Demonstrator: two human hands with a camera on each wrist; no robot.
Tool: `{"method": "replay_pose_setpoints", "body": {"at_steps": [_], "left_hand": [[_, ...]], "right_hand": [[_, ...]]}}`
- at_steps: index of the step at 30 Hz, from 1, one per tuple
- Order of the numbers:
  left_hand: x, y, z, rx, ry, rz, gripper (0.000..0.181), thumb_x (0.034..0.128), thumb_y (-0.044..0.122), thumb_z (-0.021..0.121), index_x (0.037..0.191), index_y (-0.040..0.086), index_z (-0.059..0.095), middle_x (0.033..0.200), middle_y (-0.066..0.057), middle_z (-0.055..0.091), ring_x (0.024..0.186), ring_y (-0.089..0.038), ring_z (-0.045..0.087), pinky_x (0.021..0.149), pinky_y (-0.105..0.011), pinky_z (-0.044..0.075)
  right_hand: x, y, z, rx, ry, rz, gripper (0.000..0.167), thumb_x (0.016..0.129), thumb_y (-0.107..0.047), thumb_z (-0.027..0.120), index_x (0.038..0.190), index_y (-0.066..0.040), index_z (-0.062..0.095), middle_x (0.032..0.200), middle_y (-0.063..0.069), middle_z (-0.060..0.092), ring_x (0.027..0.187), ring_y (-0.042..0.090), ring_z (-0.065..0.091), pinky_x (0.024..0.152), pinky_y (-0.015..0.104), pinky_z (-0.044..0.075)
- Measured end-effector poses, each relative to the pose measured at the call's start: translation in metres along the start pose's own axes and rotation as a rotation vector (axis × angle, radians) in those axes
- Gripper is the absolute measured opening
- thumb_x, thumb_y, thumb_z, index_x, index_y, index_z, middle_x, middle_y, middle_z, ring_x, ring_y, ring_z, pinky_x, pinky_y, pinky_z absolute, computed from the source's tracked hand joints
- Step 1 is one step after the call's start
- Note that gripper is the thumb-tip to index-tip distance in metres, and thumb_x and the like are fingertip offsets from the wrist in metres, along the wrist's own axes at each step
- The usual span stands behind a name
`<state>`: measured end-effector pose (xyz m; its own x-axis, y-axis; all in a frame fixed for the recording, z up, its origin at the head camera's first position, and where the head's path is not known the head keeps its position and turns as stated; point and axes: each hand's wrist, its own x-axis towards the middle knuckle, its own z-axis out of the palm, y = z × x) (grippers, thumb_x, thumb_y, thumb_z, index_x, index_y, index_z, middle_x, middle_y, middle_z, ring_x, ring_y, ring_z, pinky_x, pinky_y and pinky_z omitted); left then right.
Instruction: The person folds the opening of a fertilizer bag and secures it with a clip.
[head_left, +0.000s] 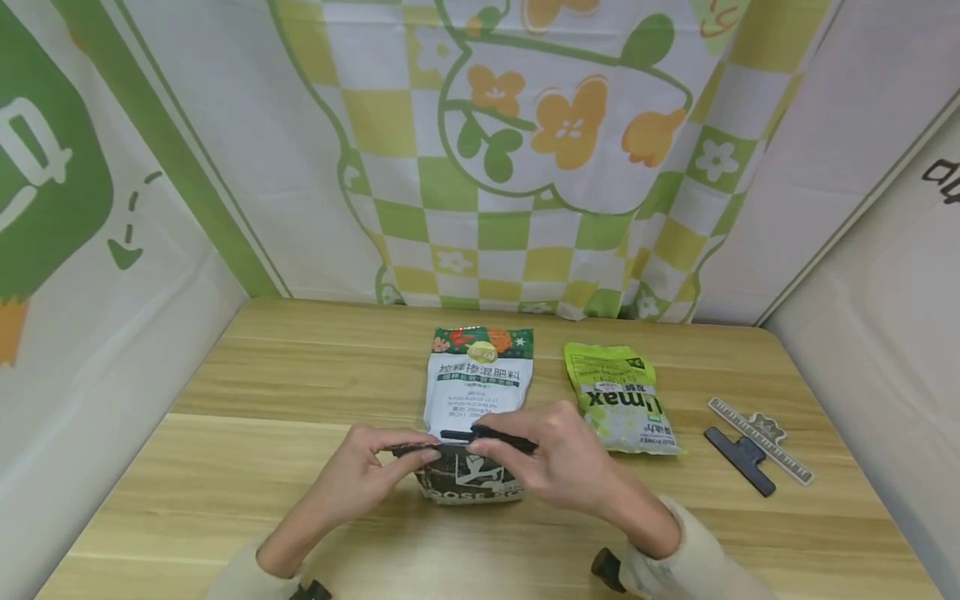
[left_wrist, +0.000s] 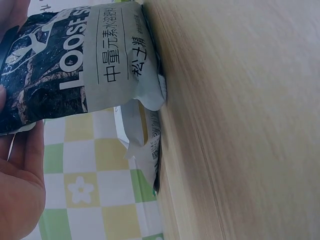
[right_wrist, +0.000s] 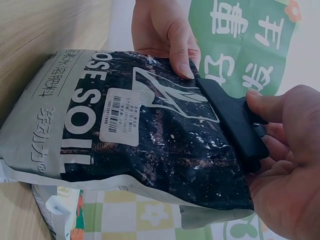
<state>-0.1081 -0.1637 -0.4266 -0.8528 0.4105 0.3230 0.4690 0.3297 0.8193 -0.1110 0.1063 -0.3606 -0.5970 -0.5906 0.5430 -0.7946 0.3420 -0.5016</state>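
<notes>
A black and grey bag with "LOOSE SOIL" lettering stands upright on the table, its top edge folded. My left hand pinches one end of that top edge between thumb and fingers. My right hand grips a black clip by its handles; the clip's long bar lies across the top of the bag. In the left wrist view the bag hides most of the clip and the right hand does not show.
Behind stands a white and green bag. To the right lie a green bag, a second black clip and a clear ruler-marked clip on the wooden table. Curtains hang at the back and sides.
</notes>
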Motion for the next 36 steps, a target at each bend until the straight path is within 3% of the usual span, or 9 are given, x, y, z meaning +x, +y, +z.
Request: {"method": "replay_pose_setpoints", "body": {"at_steps": [12, 21, 30, 36], "left_hand": [[0.0002, -0.0012, -0.0017, -0.015, -0.036, -0.038, 0.013, 0.0997, 0.015, 0.072, 0.108, 0.016, 0.082, 0.108, 0.001, 0.083, 0.101, -0.004, 0.076, 0.089, -0.025, 0.062], [-0.0003, -0.0013, -0.0028, 0.023, -0.037, -0.037, 0.013, 0.0995, 0.014, 0.072, 0.108, 0.014, 0.082, 0.107, -0.001, 0.083, 0.1, -0.004, 0.075, 0.084, -0.024, 0.062], [0.0007, -0.0045, -0.0028, 0.088, -0.002, 0.1, 0.014, 0.0979, 0.007, 0.073, 0.108, 0.01, 0.082, 0.104, -0.008, 0.083, 0.097, -0.006, 0.077, 0.074, -0.024, 0.065], [0.0006, -0.0055, -0.0031, 0.094, 0.006, 0.139, 0.014, 0.0975, 0.007, 0.073, 0.107, 0.008, 0.082, 0.103, -0.01, 0.083, 0.094, -0.011, 0.079, 0.071, -0.021, 0.064]], "right_hand": [[-0.0002, 0.0049, 0.0049, 0.001, -0.006, -0.012, 0.014, 0.096, -0.018, 0.077, 0.106, -0.009, 0.082, 0.078, -0.002, 0.079, 0.056, -0.011, 0.046, 0.05, 0.005, 0.04], [-0.0005, 0.0066, 0.0079, 0.005, -0.033, 0.009, 0.015, 0.097, -0.019, 0.076, 0.107, -0.009, 0.082, 0.079, -0.001, 0.08, 0.052, -0.013, 0.042, 0.048, 0.005, 0.039], [0.0007, 0.0073, 0.0075, -0.005, -0.066, 0.03, 0.016, 0.099, -0.02, 0.075, 0.108, -0.009, 0.082, 0.081, 0.001, 0.081, 0.051, -0.013, 0.042, 0.047, 0.006, 0.04], [0.0008, 0.0088, 0.0092, -0.083, -0.043, 0.015, 0.017, 0.097, -0.024, 0.077, 0.106, -0.011, 0.083, 0.078, -0.002, 0.08, 0.052, -0.012, 0.044, 0.048, 0.004, 0.037]]}}
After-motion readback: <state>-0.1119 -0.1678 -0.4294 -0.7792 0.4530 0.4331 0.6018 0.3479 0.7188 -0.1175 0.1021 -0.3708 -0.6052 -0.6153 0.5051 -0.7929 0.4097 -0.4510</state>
